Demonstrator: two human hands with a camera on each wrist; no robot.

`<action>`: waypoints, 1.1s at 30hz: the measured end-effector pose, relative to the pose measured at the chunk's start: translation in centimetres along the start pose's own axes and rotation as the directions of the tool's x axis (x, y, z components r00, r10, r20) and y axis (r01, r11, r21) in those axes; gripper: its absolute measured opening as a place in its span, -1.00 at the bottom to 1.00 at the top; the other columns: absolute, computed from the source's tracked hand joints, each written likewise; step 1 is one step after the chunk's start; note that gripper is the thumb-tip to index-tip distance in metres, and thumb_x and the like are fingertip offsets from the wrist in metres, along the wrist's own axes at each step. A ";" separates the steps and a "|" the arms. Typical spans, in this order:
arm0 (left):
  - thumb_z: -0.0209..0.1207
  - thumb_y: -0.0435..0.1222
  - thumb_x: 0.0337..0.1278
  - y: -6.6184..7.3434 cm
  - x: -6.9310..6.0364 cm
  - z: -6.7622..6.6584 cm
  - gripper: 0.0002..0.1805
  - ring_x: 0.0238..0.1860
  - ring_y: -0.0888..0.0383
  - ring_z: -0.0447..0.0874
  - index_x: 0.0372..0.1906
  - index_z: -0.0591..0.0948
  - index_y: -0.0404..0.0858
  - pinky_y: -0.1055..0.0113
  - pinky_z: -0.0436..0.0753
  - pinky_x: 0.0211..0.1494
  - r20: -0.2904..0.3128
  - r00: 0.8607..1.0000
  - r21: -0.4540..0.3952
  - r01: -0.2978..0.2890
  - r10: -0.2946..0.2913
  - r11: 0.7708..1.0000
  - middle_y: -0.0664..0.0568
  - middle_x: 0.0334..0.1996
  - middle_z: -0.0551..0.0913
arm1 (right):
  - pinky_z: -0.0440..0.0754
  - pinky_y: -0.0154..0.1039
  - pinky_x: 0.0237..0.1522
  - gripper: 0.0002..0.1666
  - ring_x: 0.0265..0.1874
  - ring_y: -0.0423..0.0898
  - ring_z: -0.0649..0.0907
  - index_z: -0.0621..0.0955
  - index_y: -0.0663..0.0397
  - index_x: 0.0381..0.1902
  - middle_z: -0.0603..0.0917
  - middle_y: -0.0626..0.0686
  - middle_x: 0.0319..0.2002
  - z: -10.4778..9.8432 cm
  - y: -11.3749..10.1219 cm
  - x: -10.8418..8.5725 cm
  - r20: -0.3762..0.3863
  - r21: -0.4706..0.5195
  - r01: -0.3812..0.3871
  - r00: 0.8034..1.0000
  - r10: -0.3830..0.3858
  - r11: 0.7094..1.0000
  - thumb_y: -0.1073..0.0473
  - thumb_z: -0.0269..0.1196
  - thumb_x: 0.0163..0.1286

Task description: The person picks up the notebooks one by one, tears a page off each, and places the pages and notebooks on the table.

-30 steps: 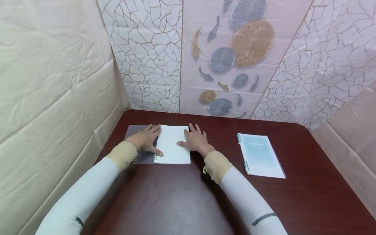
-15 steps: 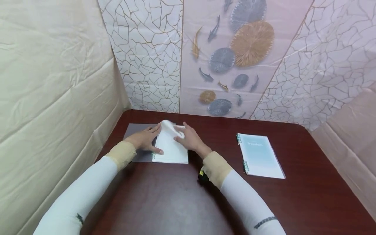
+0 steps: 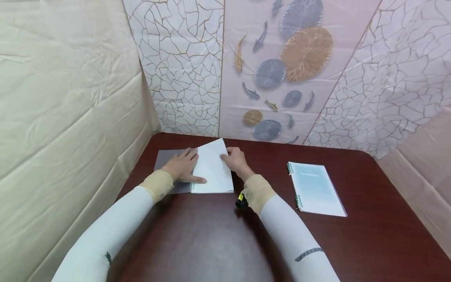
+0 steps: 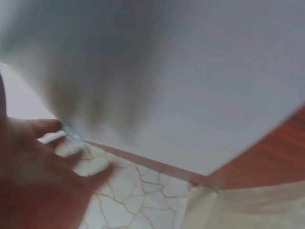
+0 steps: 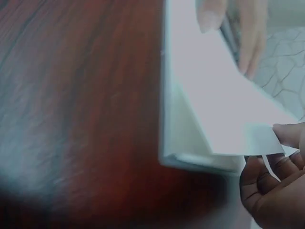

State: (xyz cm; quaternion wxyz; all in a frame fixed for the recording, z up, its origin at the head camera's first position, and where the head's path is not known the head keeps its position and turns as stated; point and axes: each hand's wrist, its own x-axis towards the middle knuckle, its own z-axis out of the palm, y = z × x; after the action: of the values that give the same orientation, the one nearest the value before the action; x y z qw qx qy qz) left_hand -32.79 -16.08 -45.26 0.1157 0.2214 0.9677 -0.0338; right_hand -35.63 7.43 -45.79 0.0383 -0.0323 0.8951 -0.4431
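A spiral notebook lies open near the table's far left, its dark grey cover (image 3: pixel 165 158) folded out to the left. My left hand (image 3: pixel 182 166) rests with spread fingers across the cover and the bound side of the pages. Between the thumb and fingers of my right hand (image 3: pixel 237 161) is the outer edge of a white page (image 3: pixel 212 168), pinched near its far corner. In the right wrist view that page (image 5: pixel 233 114) is raised above the stack, with a gap beneath it. The left wrist view is blurred; part of the left hand (image 4: pixel 47 162) shows there.
On the right lies a second spiral notebook (image 3: pixel 318 192) with a pale blue cover, closed. The dark red-brown table (image 3: pixel 211 243) meets patterned cloth (image 3: pixel 186 78) at the back and a cream cloth (image 3: pixel 88 137) on the left.
The right hand first lay open over the notebook's right edge, then curled a page leftward. Now it pinches the lifted page farther right. The left hand stays on the notebook; the view shifts slightly.
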 end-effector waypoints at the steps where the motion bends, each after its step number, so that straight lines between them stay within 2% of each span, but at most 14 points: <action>1: -0.05 0.63 0.14 -0.1 0.2 0.1 0.39 0.71 -0.23 -0.14 0.71 -0.01 -0.36 -0.29 0.17 0.60 -0.006 1.000 0.025 -0.014 0.014 1.000 -0.15 0.74 -0.13 | 0.73 -0.06 -0.04 -0.62 -0.04 0.08 0.74 0.68 0.24 0.20 0.74 0.24 0.07 0.1 0.4 0.1 -0.001 0.005 0.013 1.000 -0.013 1.000 0.11 0.28 0.59; 2: -0.07 0.64 0.15 -0.1 0.3 0.1 0.39 0.71 -0.20 -0.17 0.71 0.00 -0.37 -0.28 0.13 0.62 -0.012 1.000 0.047 -0.028 0.029 0.998 -0.16 0.73 -0.12 | 0.73 -0.06 -0.07 -0.67 -0.08 0.08 0.74 0.71 0.23 0.13 0.76 0.23 0.03 0.2 0.8 0.1 -0.005 0.004 0.025 1.000 -0.025 1.000 0.12 0.26 0.59; 4: -0.10 0.64 0.15 -0.3 0.6 0.3 0.40 0.72 -0.14 -0.21 0.71 -0.03 -0.38 -0.23 0.07 0.65 -0.010 0.999 0.070 -0.048 0.049 0.996 -0.17 0.73 -0.14 | 0.73 -0.03 -0.02 -0.68 -0.03 0.09 0.74 0.71 0.23 0.13 0.75 0.23 0.07 0.4 1.3 0.2 -0.025 -0.025 0.048 0.999 -0.049 0.999 0.12 0.25 0.61; 8: -0.08 0.62 0.18 -0.3 0.8 0.3 0.40 0.72 -0.13 -0.20 0.71 -0.10 -0.39 -0.13 0.14 0.65 0.017 0.999 0.035 -0.034 0.034 0.999 -0.20 0.73 -0.24 | 0.68 -0.01 -0.01 -0.74 -0.04 0.12 0.70 0.68 0.23 0.01 0.75 0.25 0.02 0.5 1.6 0.1 -0.052 -0.085 0.084 0.995 -0.089 0.993 0.13 0.21 0.62; 14: 0.01 0.58 0.19 -0.4 0.6 0.3 0.42 0.71 -0.16 -0.18 0.70 -0.14 -0.43 -0.07 0.18 0.64 0.021 0.999 -0.084 -0.044 0.046 0.995 -0.23 0.73 -0.30 | 0.61 0.00 0.27 -0.50 0.33 0.13 0.60 0.53 0.27 0.42 0.63 0.25 0.33 0.7 2.0 -0.5 -0.023 -0.060 0.086 0.996 -0.087 0.995 0.12 0.14 0.68; 18: 0.07 0.54 0.21 -1.0 0.3 0.2 0.41 0.71 -0.18 -0.19 0.70 -0.17 -0.42 -0.10 0.17 0.64 0.017 0.999 -0.143 -0.029 0.032 0.989 -0.23 0.73 -0.32 | 0.64 0.02 0.15 -0.60 0.13 0.17 0.67 0.60 0.29 0.27 0.69 0.32 0.12 0.7 2.2 -1.2 -0.048 -0.040 0.103 0.993 -0.105 0.994 0.13 0.14 0.69; 23: 0.06 0.53 0.23 -1.6 0.1 0.5 0.39 0.71 -0.19 -0.24 0.71 -0.20 -0.38 -0.16 0.14 0.64 0.029 0.999 -0.151 -0.035 0.040 0.988 -0.21 0.73 -0.32 | 0.66 -0.03 0.05 -0.66 -0.04 0.06 0.69 0.61 0.21 0.22 0.72 0.25 -0.04 1.5 2.0 -2.2 -0.132 -0.026 0.159 0.978 -0.161 0.987 0.11 0.09 0.72; 25: 0.06 0.54 0.23 -1.6 0.2 0.7 0.39 0.71 -0.19 -0.25 0.71 -0.21 -0.38 -0.17 0.14 0.64 0.034 0.998 -0.160 -0.046 0.052 0.986 -0.21 0.73 -0.33 | 0.65 -0.08 -0.08 -0.69 -0.20 0.04 0.66 0.59 0.20 0.14 0.69 0.24 -0.19 1.9 1.9 -2.7 -0.161 -0.057 0.171 0.971 -0.179 0.984 0.11 0.05 0.74; 26: 0.06 0.54 0.23 -1.6 0.2 0.8 0.40 0.71 -0.19 -0.25 0.71 -0.21 -0.38 -0.17 0.14 0.64 0.033 0.998 -0.166 -0.050 0.057 0.985 -0.21 0.73 -0.33 | 0.62 -0.07 -0.19 -0.73 -0.33 0.05 0.60 0.57 0.21 0.04 0.62 0.24 -0.31 2.0 1.8 -2.9 -0.172 -0.075 0.173 0.968 -0.184 0.982 0.13 0.03 0.75; 29: 0.09 0.52 0.22 -1.7 0.4 1.0 0.40 0.72 -0.18 -0.27 0.71 -0.21 -0.38 -0.17 0.14 0.64 0.023 0.997 -0.177 -0.067 0.072 0.982 -0.21 0.73 -0.35 | 0.57 -0.03 -0.30 -0.74 -0.43 0.12 0.56 0.54 0.25 -0.02 0.57 0.27 -0.38 1.6 1.6 -3.4 -0.186 -0.140 0.153 0.966 -0.178 0.978 0.16 0.02 0.75; 31: 0.11 0.51 0.22 -1.8 0.4 1.0 0.40 0.72 -0.18 -0.27 0.71 -0.20 -0.39 -0.17 0.14 0.64 0.009 0.997 -0.178 -0.072 0.074 0.981 -0.22 0.73 -0.34 | 0.68 0.00 -0.15 -0.70 -0.23 0.17 0.70 0.57 0.28 0.14 0.68 0.33 -0.18 0.8 1.7 -3.6 -0.181 -0.165 0.135 0.970 -0.164 0.977 0.16 0.03 0.74; 33: 0.14 0.50 0.21 -2.0 0.5 1.0 0.41 0.72 -0.18 -0.27 0.71 -0.19 -0.40 -0.18 0.13 0.64 0.001 0.997 -0.180 -0.077 0.079 0.981 -0.22 0.73 -0.34 | 0.67 0.05 0.13 -0.57 0.11 0.22 0.71 0.54 0.27 0.36 0.69 0.37 0.12 -0.4 2.2 -3.5 -0.178 -0.154 0.114 0.974 -0.141 0.981 0.14 0.04 0.74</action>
State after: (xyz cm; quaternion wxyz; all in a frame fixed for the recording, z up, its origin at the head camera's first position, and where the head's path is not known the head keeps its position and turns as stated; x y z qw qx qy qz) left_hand -33.84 -17.76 -46.32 0.1405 0.2478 0.9569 0.0573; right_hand -32.26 9.36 -47.16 -0.0776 -0.0504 0.9202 -0.3803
